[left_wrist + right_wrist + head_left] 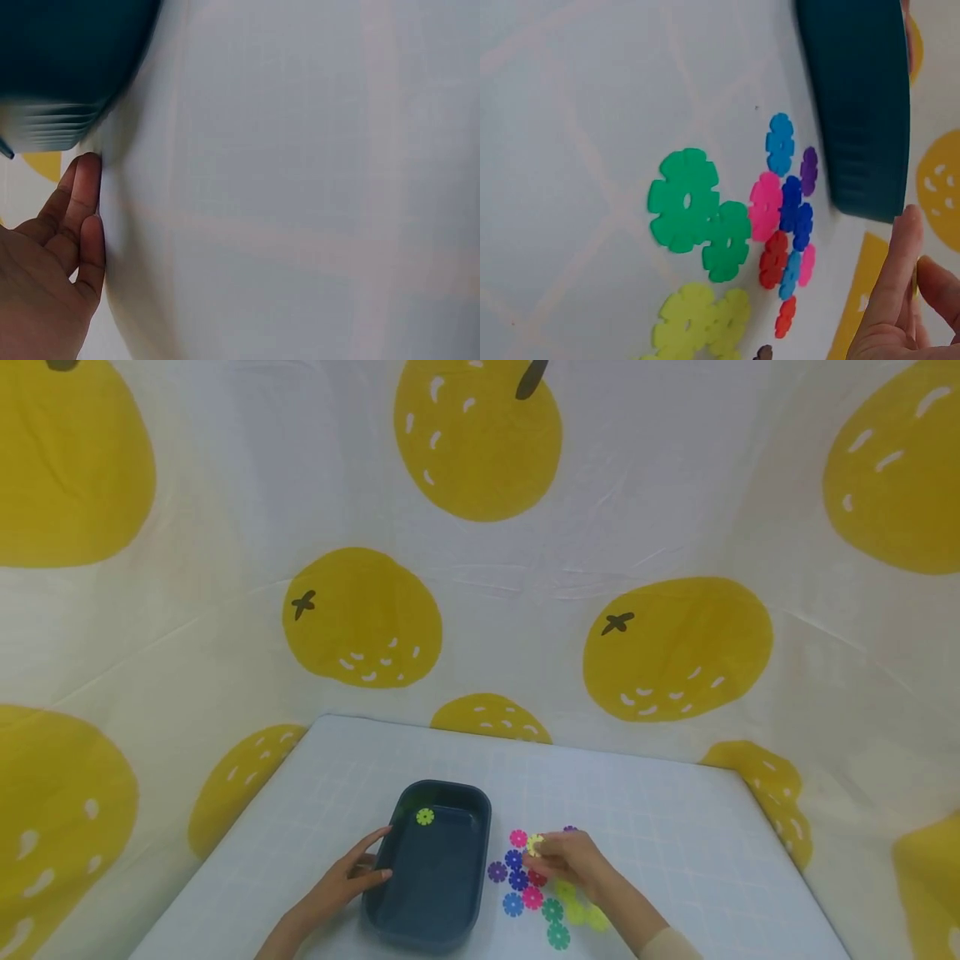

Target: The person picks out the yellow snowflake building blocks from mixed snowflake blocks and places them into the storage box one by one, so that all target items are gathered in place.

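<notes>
Watching from a distance through the head camera, I see two bare hands, well apart. The right hand [572,860] pinches a yellow disc [534,843] between thumb and finger, above a loose cluster of discs [558,935] on the table. The left hand [345,878] lies at the left side of a dark blue tray [427,889], fingers relaxed and spread, tips at the rim; I cannot tell how firmly they press. One yellow-green disc [425,817] sits in the tray, towards its far end.

I judge the step in hand to be taking a single disc from the cluster. With the tray just beside it, the next move seems to call for a steady pinch, a lift high enough to pass the wall, and a release above the tray floor.

The tray is deep and smooth, a rounded rectangle, with ridges near one corner. The discs look like thin plastic: flat rounds with notched, petal-like edges and a small slot in the middle, coloured pink, red, blue, purple, green and yellow. Some overlap. Beneath them spreads a pale table covering [675,827] with faint grid lines; behind hangs a creased white backdrop [510,635] printed with big mustard-yellow fruit.
</notes>
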The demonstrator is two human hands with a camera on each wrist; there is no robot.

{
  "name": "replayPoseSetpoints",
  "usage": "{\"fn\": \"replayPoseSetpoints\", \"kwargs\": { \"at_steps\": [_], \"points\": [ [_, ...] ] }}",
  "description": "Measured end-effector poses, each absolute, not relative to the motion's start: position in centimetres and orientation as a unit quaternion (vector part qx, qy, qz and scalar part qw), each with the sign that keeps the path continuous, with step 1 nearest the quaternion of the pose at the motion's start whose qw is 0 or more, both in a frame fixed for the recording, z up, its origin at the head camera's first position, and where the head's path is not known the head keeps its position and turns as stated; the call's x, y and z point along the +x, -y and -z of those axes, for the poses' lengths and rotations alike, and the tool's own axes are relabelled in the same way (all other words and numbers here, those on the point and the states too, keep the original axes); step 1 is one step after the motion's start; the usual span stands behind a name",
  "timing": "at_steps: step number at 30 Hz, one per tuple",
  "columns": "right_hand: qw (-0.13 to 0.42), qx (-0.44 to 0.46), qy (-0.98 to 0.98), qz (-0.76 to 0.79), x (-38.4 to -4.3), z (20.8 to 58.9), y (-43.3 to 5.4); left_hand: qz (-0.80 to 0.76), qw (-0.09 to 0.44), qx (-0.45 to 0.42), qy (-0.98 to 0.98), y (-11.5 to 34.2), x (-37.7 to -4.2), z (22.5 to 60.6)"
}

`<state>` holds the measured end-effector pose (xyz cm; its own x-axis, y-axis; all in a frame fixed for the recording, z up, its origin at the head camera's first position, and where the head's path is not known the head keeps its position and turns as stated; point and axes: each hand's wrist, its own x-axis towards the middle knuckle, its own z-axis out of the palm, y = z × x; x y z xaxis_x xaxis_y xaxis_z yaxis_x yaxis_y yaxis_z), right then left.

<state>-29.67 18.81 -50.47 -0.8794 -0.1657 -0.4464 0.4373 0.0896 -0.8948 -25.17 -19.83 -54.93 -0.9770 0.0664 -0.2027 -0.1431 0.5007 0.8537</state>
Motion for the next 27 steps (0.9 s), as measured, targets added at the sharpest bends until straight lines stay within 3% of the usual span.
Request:
{"fn": "replayPoseSetpoints", "kwargs": {
  "at_steps": [27],
  "points": [
    [0.229,0.044,-0.688,0.687,-30.3,45.9,-13.9,-0.500,0.109,-0.001,-0.859,20.1,-25.3,55.2]
  ]
}}
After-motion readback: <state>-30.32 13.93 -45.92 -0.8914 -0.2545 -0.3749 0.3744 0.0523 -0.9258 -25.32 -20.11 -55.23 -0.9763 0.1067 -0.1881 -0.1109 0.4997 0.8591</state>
